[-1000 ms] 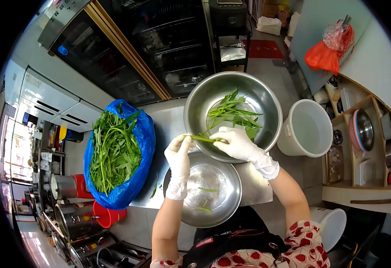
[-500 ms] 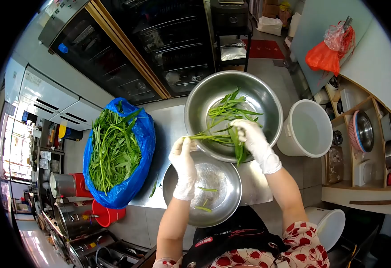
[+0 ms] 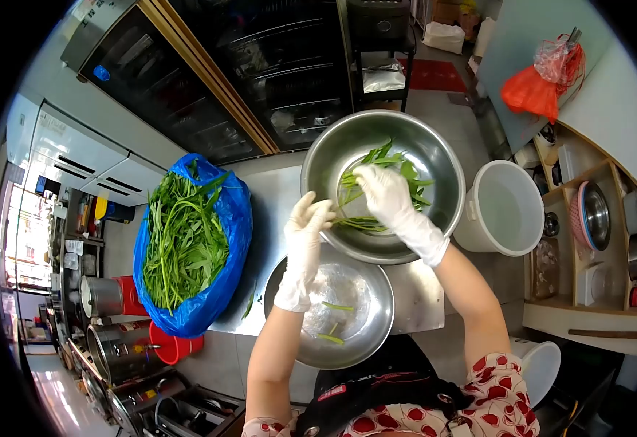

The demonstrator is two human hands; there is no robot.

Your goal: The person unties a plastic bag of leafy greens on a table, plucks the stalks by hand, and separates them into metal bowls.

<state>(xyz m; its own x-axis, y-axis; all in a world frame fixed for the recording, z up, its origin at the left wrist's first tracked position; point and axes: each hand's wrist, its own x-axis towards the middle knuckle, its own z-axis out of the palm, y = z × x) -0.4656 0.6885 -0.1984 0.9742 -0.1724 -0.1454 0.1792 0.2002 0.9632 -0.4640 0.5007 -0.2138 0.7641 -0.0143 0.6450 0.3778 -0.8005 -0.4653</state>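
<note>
Both my hands wear white gloves. My left hand [image 3: 307, 217] is over the near left rim of the large steel basin, fingers loosely bent and apart, with nothing visible in them. Inside the basin [image 3: 446, 156], my right hand [image 3: 387, 195] hangs over the leafy green stems [image 3: 380, 153], its fingers closed; whatever is between them is hidden. Long stems [image 3: 366, 222] lie under that hand. Closer to me, a shallower steel bowl [image 3: 366, 291] holds a few short stem pieces [image 3: 331, 339]. On the left, a blue plastic bag [image 3: 242, 240] is full of long leafy greens [image 3: 187, 247].
The basin, bowl and bag rest on a steel table [image 3: 420, 291]. A white bucket [image 3: 471, 226] with liquid stands right of the basin. Wooden shelves [image 3: 551, 218] with bowls are farther right. A red bucket [image 3: 176, 346] sits at lower left; a glass-door cabinet [image 3: 274, 73] is behind.
The greens stretched between my hands have left my left hand, whose fingers have loosened. My right hand has moved left and away from me over the basin, where the stems now lie.
</note>
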